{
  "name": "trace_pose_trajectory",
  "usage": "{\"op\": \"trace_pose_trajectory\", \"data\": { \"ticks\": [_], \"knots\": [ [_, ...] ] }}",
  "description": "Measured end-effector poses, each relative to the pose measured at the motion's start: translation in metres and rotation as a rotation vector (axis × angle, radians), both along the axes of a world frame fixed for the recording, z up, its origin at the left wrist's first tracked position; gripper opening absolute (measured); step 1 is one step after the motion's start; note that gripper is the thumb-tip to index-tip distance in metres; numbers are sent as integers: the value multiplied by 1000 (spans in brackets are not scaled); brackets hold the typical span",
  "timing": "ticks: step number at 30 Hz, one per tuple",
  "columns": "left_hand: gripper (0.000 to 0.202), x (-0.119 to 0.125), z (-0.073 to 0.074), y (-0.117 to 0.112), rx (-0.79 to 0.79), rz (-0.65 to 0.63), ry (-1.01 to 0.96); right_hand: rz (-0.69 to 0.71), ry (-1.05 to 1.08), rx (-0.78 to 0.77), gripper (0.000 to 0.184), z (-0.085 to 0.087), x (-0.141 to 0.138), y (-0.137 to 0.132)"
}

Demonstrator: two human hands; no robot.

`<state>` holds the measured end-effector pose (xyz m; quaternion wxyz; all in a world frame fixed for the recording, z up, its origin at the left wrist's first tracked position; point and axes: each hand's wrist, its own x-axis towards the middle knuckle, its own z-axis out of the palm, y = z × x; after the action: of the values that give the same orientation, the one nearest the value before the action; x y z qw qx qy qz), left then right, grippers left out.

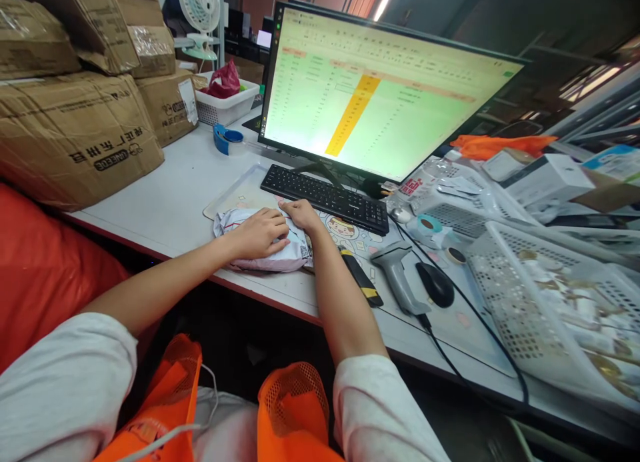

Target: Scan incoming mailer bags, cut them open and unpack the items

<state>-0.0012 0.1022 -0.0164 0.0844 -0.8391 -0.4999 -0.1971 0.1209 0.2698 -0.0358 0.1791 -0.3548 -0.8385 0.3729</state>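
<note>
A white plastic mailing parcel (pixel 273 263) lies at the front edge of the desk, with printed marks on its right end. My left hand (pixel 263 234) rests on top of it, fingers bent together and closed against the wrapping. At its far right side is my right hand (pixel 303 215), closed on the parcel with part of its fingers hidden. Just behind the hands is a black keyboard (pixel 325 195). A black and yellow utility knife (pixel 361 279) lies to the right of my right forearm, beside a grey barcode scanner (pixel 400 279).
A monitor (pixel 385 102) showing a spreadsheet stands behind the keyboard. Cardboard boxes (pixel 75 135) are stacked at left, near a blue tape dispenser (pixel 227 139). A black mouse (pixel 435 284), cables and a white basket (pixel 525 315) of small items occupy the right.
</note>
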Motion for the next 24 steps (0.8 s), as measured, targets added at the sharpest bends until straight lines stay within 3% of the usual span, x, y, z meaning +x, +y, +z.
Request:
{"op": "trace_pose_trajectory", "data": {
  "ticks": [3, 8, 10, 13, 16, 19, 21, 24],
  "knots": [
    [31, 3, 3, 1, -46, 30, 59, -121, -118, -20, 58, 2, -7, 2],
    [44, 9, 16, -6, -209, 201, 66, -263, -245, 45, 37, 6, -22, 9],
    [47, 12, 22, -22, -249, 248, 72, -328, -281, 102, 30, 8, -25, 7],
    [44, 23, 22, -71, -270, 238, 85, -396, -294, 187, 33, 10, -28, -1],
    [34, 39, -1, -136, -267, 269, -83, -392, -266, 246, 34, 9, -30, -13],
    [33, 52, -44, -188, -324, 400, -477, -317, -219, 279, 31, 5, -33, -29],
    [33, 52, -76, -205, -335, 546, -838, -237, -185, 289, 37, 3, -32, -41],
    [40, 40, -110, -206, -303, 721, -1506, -122, -139, 297, 49, 4, -26, -59]
  ]
}}
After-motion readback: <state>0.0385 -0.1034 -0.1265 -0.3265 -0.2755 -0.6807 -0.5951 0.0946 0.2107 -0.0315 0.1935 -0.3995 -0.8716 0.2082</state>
